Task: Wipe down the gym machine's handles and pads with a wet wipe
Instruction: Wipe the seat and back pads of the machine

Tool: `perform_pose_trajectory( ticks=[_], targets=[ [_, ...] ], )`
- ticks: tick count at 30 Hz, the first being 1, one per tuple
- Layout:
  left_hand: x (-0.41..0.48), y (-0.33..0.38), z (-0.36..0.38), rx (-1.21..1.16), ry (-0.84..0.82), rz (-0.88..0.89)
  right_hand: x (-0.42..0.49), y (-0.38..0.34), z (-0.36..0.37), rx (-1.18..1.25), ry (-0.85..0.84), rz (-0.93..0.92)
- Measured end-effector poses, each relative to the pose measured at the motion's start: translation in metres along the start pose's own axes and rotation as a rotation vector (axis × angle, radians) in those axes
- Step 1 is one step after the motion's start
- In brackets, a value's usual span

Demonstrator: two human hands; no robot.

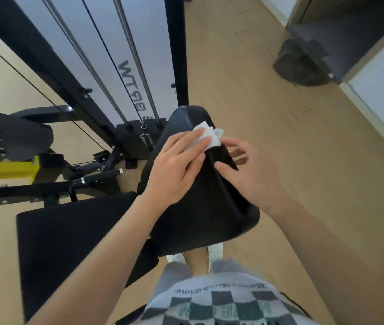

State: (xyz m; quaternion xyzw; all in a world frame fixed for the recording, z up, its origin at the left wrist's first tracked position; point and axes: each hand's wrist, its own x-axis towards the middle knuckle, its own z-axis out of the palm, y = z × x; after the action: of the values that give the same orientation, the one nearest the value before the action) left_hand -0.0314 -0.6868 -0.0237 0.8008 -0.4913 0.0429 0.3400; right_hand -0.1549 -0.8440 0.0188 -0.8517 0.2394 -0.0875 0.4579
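A black back pad (200, 207) of the gym machine stands upright in front of me, seen from above. My left hand (174, 165) presses a white wet wipe (206, 137) flat against the pad's upper face, fingers spread over the wipe. On the pad's right edge rests my right hand (254, 174), its thumb hooked over the rim and its fingers loosely curled around the side. A black seat pad (69, 242) lies lower left. A black handle bar (99, 177) with a chrome ring sticks out left of the pad.
The machine's black frame (177, 55), chrome guide rods (137, 59) and weight stack (137, 141) rise behind the pad. A yellow bracket (3, 167) sits at the left. On the wooden floor (268, 102), a dark bag (303, 64) lies by a doorway at upper right.
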Motion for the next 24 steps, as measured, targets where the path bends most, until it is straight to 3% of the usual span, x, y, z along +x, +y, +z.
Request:
perform_pose_trajectory(
  ticks=[9, 14, 17, 21, 24],
  targets=[
    [0.07, -0.057, -0.008, -0.034, -0.034, -0.083, 0.034, -0.033, 0.028, -0.22, 0.03, -0.002],
    [0.079, -0.09, -0.006, -0.342, -0.174, -0.33, 0.06, -0.039, 0.033, -0.271, 0.005, -0.05],
    [0.063, -0.111, -0.002, -0.553, -0.2, -0.361, 0.085, -0.051, 0.038, -0.324, -0.013, -0.102],
    [0.037, -0.129, 0.002, -0.664, -0.145, -0.364, 0.124, -0.073, 0.051, -0.478, -0.164, -0.155],
    [0.023, -0.146, 0.009, -0.543, -0.074, -0.4, 0.151, -0.086, 0.068, -0.602, -0.379, -0.165]
  ],
)
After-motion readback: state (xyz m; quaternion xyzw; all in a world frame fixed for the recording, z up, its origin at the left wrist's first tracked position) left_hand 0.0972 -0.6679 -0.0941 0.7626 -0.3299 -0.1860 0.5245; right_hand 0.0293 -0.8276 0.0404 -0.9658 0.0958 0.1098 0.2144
